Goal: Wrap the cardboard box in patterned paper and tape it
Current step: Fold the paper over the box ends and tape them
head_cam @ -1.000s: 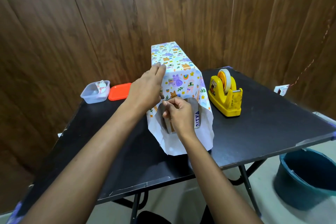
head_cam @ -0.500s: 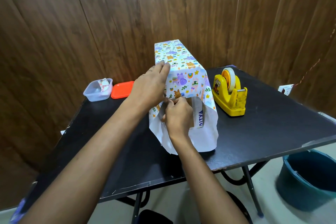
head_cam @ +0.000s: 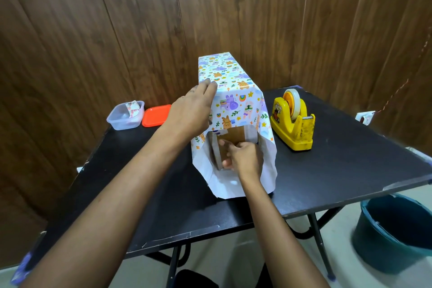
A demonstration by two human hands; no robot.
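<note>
Black table [head_cam: 350,159]: flat left hand [head_cam: 189,112] presses patterned paper [head_cam: 236,105]; right hand [head_cam: 245,159], fingers [head_cam: 228,145] curled, holds cardboard box [head_cam: 236,134].

The cardboard box [head_cam: 236,134] stands near the middle of the tabletop [head_cam: 339,170], draped in the patterned paper [head_cam: 231,91], which hangs open at the near end. The left hand [head_cam: 189,112] rests on the paper's upper left side. The right hand [head_cam: 245,159] is at the box's near face, between the hanging flaps. A tape dispenser [head_cam: 292,121] sits just right of the box. At the far left lie a container [head_cam: 125,116] and, beside it, a lid [head_cam: 156,115]. A bucket [head_cam: 397,234] stands on the floor, lower right.
</note>
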